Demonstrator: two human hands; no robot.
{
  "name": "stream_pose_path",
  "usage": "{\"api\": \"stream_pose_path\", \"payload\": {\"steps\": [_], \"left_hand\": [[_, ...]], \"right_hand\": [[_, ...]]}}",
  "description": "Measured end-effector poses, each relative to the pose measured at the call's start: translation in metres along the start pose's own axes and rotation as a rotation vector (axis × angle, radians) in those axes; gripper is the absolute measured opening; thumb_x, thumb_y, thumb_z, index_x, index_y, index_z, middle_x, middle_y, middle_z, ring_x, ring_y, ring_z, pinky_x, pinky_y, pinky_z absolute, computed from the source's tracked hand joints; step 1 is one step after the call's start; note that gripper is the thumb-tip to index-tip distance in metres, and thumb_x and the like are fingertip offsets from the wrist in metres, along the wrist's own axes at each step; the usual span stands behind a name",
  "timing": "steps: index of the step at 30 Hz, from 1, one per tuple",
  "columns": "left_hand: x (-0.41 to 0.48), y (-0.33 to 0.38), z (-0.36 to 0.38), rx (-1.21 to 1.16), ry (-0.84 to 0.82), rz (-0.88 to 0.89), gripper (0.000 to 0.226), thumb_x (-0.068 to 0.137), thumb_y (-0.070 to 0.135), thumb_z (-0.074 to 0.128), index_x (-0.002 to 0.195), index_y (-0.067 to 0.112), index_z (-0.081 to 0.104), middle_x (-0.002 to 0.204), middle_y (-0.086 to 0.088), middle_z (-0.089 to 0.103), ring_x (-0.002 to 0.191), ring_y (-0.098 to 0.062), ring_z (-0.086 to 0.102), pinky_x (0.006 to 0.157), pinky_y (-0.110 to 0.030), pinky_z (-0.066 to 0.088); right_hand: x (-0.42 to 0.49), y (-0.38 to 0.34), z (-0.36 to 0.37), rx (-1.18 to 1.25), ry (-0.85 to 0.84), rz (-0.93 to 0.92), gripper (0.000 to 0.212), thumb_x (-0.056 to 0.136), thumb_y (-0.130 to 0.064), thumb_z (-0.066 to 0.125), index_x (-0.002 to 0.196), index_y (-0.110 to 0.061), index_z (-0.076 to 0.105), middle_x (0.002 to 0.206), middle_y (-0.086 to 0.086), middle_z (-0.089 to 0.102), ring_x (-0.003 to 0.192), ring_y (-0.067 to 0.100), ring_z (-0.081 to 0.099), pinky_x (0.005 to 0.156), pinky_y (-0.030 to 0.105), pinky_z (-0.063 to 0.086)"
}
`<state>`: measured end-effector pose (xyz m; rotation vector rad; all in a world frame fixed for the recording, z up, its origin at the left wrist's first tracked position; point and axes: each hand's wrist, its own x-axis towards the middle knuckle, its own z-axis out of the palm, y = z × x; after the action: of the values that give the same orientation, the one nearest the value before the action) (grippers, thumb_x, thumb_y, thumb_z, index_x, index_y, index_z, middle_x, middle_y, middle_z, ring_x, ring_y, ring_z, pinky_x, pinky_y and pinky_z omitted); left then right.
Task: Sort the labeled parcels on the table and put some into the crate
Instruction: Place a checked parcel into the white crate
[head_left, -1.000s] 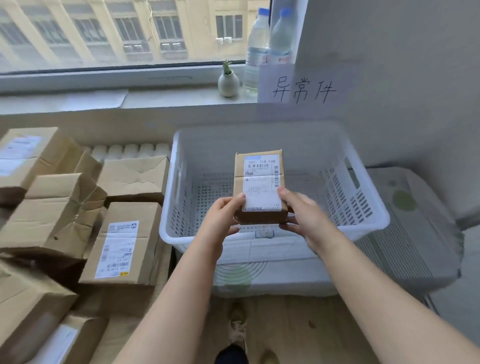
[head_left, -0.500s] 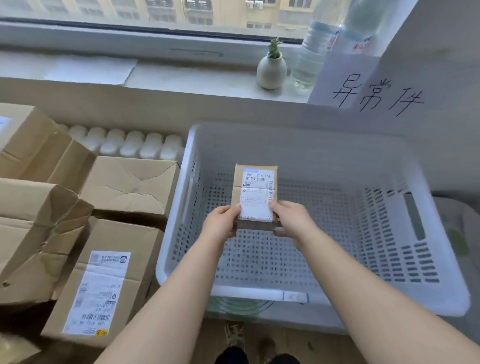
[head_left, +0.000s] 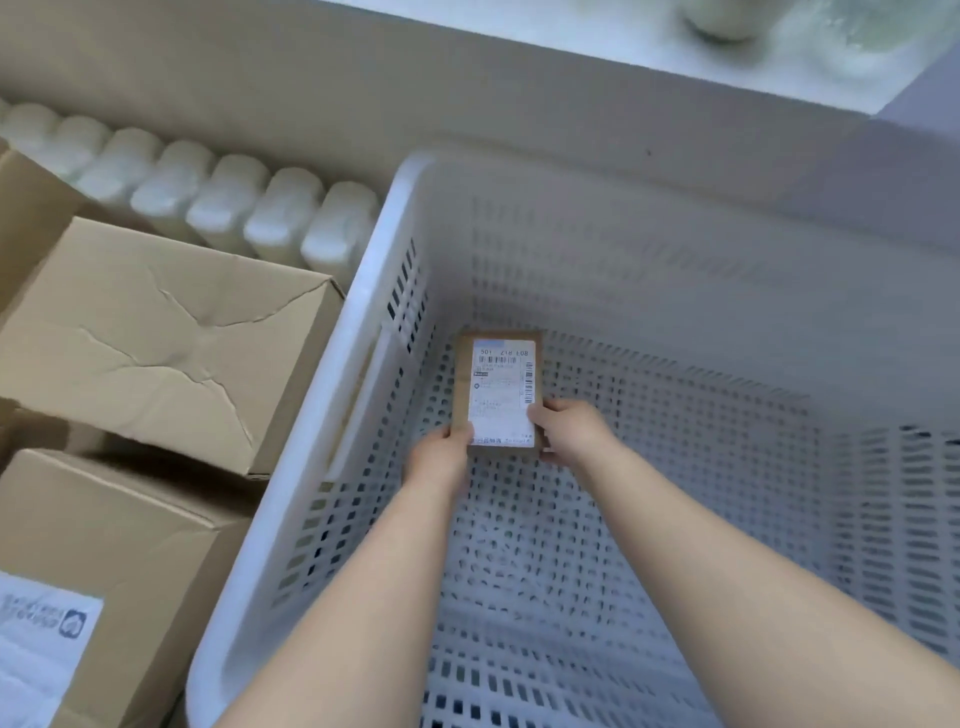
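Cardboard parcel (head_left: 498, 395), head view: small and brown with its label up, held low inside the crate near the far left corner. I cannot tell whether it touches the floor.
Left hand (head_left: 441, 457): fingers curled round the parcel's near left corner, gripping it.
Right hand (head_left: 571, 431): gripping the near right corner, thumb on the label.
Crate (head_left: 280, 519): white perforated plastic. The held parcel is the only one seen inside.
Outside the crate: a creased box (head_left: 166, 343) sits just beside the left wall, and a labelled box (head_left: 104, 571) sits nearer the camera.
Progress (judgement): the first parcel is nearly placed but not yet let go. The boxes on the left look unsorted, so most of the job is left.
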<state>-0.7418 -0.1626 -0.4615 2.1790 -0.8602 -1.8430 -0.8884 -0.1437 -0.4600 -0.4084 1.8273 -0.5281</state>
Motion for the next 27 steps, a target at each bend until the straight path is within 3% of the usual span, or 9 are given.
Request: {"api": "stream_pose_path", "payload": {"steps": [3, 5, 7, 10, 16, 18, 21, 25, 27], "left_hand": [[0.028, -0.001, 0.005, -0.062, 0.015, 0.007, 0.044, 0.105, 0.027, 0.052, 0.147, 0.018, 0.052, 0.124, -0.011, 0.065, 0.107, -0.033, 0.064, 0.099, -0.049, 0.055], [0.04, -0.001, 0.007, -0.108, 0.05, 0.008, 0.038, 0.105, 0.025, 0.052, 0.143, 0.02, 0.053, 0.109, -0.008, 0.065, 0.103, -0.031, 0.065, 0.101, -0.048, 0.054], [0.045, 0.002, 0.008, -0.198, 0.072, -0.003, 0.025, 0.105, 0.021, 0.051, 0.13, 0.019, 0.054, 0.085, -0.003, 0.057, 0.081, -0.025, 0.058, 0.087, -0.042, 0.055], [0.043, 0.009, 0.009, -0.322, 0.087, -0.007, 0.03, 0.106, 0.013, 0.048, 0.136, 0.019, 0.048, 0.075, 0.002, 0.045, 0.065, -0.014, 0.044, 0.07, -0.031, 0.042], [0.048, 0.011, 0.007, -0.325, 0.094, -0.08, 0.044, 0.107, 0.017, 0.049, 0.149, 0.005, 0.042, 0.092, -0.001, 0.053, 0.074, -0.014, 0.051, 0.092, -0.038, 0.052], [0.043, 0.008, 0.006, -0.292, 0.084, -0.09, 0.045, 0.107, 0.021, 0.048, 0.15, 0.007, 0.043, 0.091, 0.001, 0.052, 0.072, -0.014, 0.05, 0.09, -0.036, 0.05], [0.032, 0.009, 0.006, -0.254, 0.061, -0.082, 0.045, 0.108, 0.023, 0.048, 0.15, 0.008, 0.044, 0.102, -0.001, 0.054, 0.082, -0.018, 0.054, 0.099, -0.04, 0.051], [0.001, 0.016, 0.003, -0.213, 0.045, -0.051, 0.046, 0.107, 0.025, 0.049, 0.15, 0.008, 0.044, 0.092, -0.001, 0.054, 0.091, -0.023, 0.056, 0.101, -0.042, 0.05], [-0.021, 0.022, 0.002, -0.159, 0.022, -0.036, 0.039, 0.107, 0.025, 0.05, 0.143, 0.01, 0.05, 0.109, -0.006, 0.062, 0.108, -0.028, 0.059, 0.1, -0.04, 0.051]], "right_hand": [[0.026, -0.001, 0.009, 0.006, 0.006, 0.029, 0.031, 0.105, -0.023, 0.051, 0.131, -0.013, 0.065, 0.117, 0.008, 0.072, 0.108, 0.032, 0.068, 0.096, 0.05, 0.056], [0.034, -0.005, 0.015, 0.015, 0.023, 0.047, 0.031, 0.105, -0.021, 0.051, 0.132, -0.015, 0.065, 0.115, 0.008, 0.071, 0.109, 0.033, 0.067, 0.097, 0.05, 0.056], [0.042, -0.011, 0.021, 0.046, 0.021, 0.037, 0.035, 0.104, -0.023, 0.052, 0.139, -0.019, 0.06, 0.124, 0.007, 0.07, 0.111, 0.031, 0.066, 0.096, 0.048, 0.057], [0.052, -0.02, 0.03, 0.148, 0.007, 0.001, 0.047, 0.103, -0.019, 0.056, 0.149, -0.016, 0.048, 0.133, 0.008, 0.067, 0.113, 0.028, 0.067, 0.099, 0.046, 0.056], [0.043, -0.033, 0.031, 0.151, -0.025, -0.006, 0.041, 0.104, -0.001, 0.044, 0.142, -0.012, 0.054, 0.126, 0.008, 0.069, 0.092, 0.018, 0.063, 0.066, 0.025, 0.051], [0.039, -0.032, 0.028, 0.127, -0.022, -0.001, 0.043, 0.104, -0.003, 0.046, 0.146, -0.012, 0.05, 0.116, 0.006, 0.068, 0.082, 0.014, 0.058, 0.078, 0.031, 0.056], [0.028, -0.035, 0.021, 0.101, -0.011, 0.021, 0.052, 0.103, -0.011, 0.055, 0.153, -0.011, 0.04, 0.133, 0.012, 0.061, 0.093, 0.018, 0.057, 0.102, 0.038, 0.051], [0.0, -0.038, 0.01, 0.049, -0.01, 0.029, 0.048, 0.104, -0.013, 0.053, 0.151, -0.007, 0.043, 0.115, 0.009, 0.056, 0.101, 0.024, 0.052, 0.094, 0.036, 0.05], [-0.02, -0.038, 0.002, 0.005, 0.001, 0.015, 0.04, 0.104, -0.011, 0.051, 0.144, -0.005, 0.051, 0.103, 0.006, 0.06, 0.095, 0.025, 0.052, 0.094, 0.038, 0.052]]}}
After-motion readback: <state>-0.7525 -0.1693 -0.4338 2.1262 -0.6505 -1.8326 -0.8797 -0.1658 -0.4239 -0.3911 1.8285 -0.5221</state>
